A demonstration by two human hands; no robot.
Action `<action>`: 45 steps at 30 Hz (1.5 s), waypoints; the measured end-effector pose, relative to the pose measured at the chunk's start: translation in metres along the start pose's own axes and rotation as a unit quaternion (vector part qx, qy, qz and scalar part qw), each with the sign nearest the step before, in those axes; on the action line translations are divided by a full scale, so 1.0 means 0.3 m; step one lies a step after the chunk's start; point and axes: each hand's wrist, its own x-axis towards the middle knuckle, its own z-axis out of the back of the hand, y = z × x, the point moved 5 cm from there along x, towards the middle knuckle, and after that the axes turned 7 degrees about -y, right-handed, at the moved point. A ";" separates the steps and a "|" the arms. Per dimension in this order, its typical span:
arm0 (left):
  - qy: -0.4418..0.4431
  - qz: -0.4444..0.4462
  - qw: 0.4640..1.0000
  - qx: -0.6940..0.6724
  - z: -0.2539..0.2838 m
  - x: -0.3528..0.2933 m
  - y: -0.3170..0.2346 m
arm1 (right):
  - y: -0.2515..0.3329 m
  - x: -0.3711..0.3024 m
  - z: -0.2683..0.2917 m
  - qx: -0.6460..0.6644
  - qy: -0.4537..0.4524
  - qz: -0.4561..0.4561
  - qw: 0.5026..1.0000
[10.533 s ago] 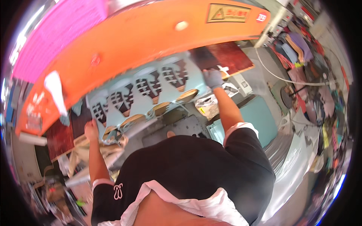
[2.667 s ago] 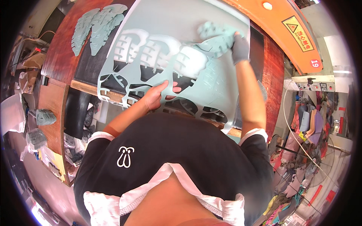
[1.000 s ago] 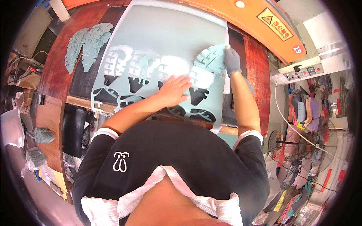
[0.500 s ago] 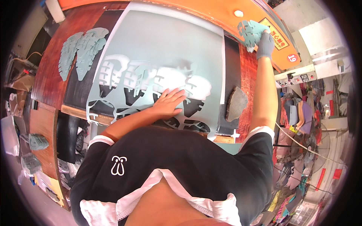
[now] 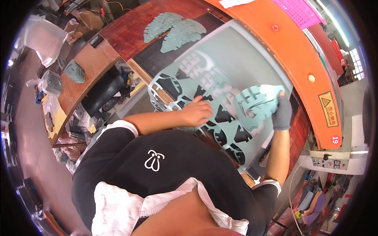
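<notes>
My right hand (image 5: 282,115), in a grey fingerless glove, grips a stack of pale green sole-shaped cut pieces (image 5: 258,103). It holds them over the right part of a pale green sheet (image 5: 254,49), thumb on top. Bare, with its fingers loosely apart, my left hand (image 5: 197,111) is over the near part of that sheet, among the cut-out holes; whether it touches the sheet I cannot tell. White-toned sole shapes (image 5: 193,67) show in the sheet beside the holes. Two more stacks of green sole pieces (image 5: 182,35) lie at the far left in a V.
A long orange machine beam (image 5: 291,63) curves along the far side, with a yellow warning label (image 5: 328,108). A control box (image 5: 328,162) is at the right. On the left, a brown side table (image 5: 94,59) holds a wrapped green stack (image 5: 74,71).
My right hand has come from the orange beam back over the sheet, still holding the sole pieces. My left hand has lifted or slid slightly toward the sheet's near left. The view has turned.
</notes>
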 end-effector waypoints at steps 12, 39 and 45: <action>-0.185 0.197 0.958 0.097 0.508 -0.334 0.482 | 0.130 0.367 -1.010 -0.184 0.128 0.112 0.968; -0.164 0.152 0.974 0.044 0.622 -0.329 0.689 | -0.315 0.518 -1.487 -0.425 0.131 0.423 0.789; -0.037 0.367 0.920 -0.130 0.566 -0.288 0.737 | -0.383 0.213 -0.370 -0.510 -0.201 0.118 0.828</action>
